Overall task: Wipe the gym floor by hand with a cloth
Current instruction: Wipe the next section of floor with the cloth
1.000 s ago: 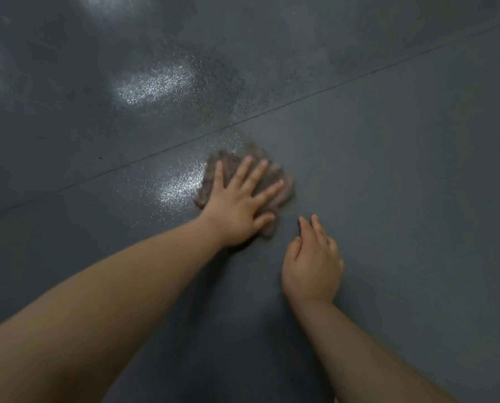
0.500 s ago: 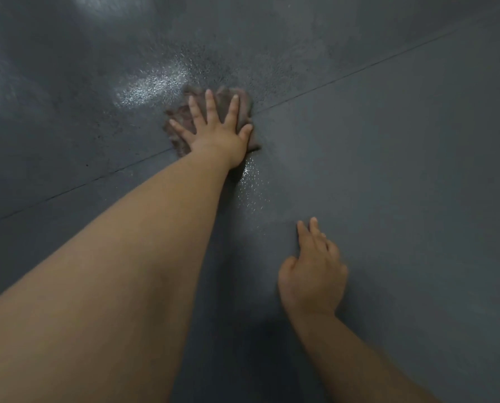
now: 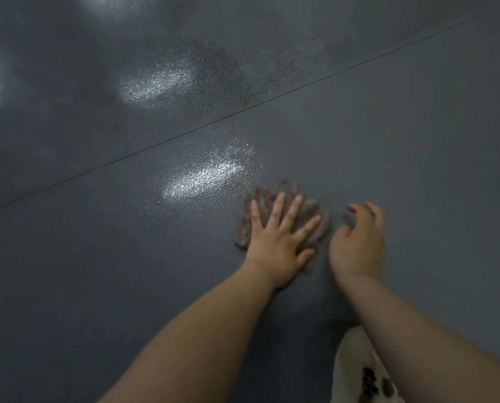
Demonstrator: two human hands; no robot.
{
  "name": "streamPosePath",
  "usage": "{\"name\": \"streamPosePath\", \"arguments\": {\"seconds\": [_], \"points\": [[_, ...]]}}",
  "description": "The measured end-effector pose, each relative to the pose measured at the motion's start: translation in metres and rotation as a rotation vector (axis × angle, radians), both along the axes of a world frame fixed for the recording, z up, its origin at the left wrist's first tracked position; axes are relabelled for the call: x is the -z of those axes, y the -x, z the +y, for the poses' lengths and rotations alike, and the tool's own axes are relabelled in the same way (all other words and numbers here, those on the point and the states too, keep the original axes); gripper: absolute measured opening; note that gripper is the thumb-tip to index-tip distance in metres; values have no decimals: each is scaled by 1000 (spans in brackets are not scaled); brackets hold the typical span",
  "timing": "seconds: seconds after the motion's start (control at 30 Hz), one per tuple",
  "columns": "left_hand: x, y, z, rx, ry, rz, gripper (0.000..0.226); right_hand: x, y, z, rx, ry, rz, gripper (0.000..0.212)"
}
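Observation:
A crumpled brownish-grey cloth (image 3: pixel 311 212) lies flat on the dark grey gym floor (image 3: pixel 417 141). My left hand (image 3: pixel 280 241) presses on it with fingers spread straight, covering most of it. Just to the right of the cloth, my right hand (image 3: pixel 359 245) hovers near the floor with its fingers loosely curled and nothing in them; it looks blurred.
A thin seam line (image 3: pixel 184 132) runs diagonally across the floor beyond the cloth. Wet, shiny patches (image 3: pixel 205 178) reflect light left of the cloth and farther back. A white patterned piece of fabric (image 3: pixel 359 370) shows at the bottom edge under my right forearm.
My left hand has pulled the cloth back from beyond the seam to a spot near my right hand. My right hand has lifted off the floor and its fingers have curled.

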State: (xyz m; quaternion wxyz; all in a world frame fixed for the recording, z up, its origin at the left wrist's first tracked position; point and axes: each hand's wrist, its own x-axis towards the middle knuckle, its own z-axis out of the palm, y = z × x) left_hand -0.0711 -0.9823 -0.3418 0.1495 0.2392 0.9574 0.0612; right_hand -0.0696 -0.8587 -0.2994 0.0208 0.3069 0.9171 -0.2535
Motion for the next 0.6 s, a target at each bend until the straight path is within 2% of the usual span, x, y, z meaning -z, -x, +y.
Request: {"name": "streamPosePath", "arguments": {"seconds": [0.17,0.23,0.4,0.5,0.6], "points": [[-2,-51,-24,168,-22,-1,59,1,-29,-18,-135,-21,-214,42],[0,-48,-47,153,28,-3,60,2,-43,-31,-249,-41,-283,49],[5,-64,-132,-286,132,-71,69,2,-74,-50,-395,-100,-375,60],[1,-95,-182,-655,140,-128,70,1,-81,-53,-414,-109,-389,60],[-8,-107,-180,-977,181,-218,67,-1,-78,-51,-418,-88,-398,57]]}}
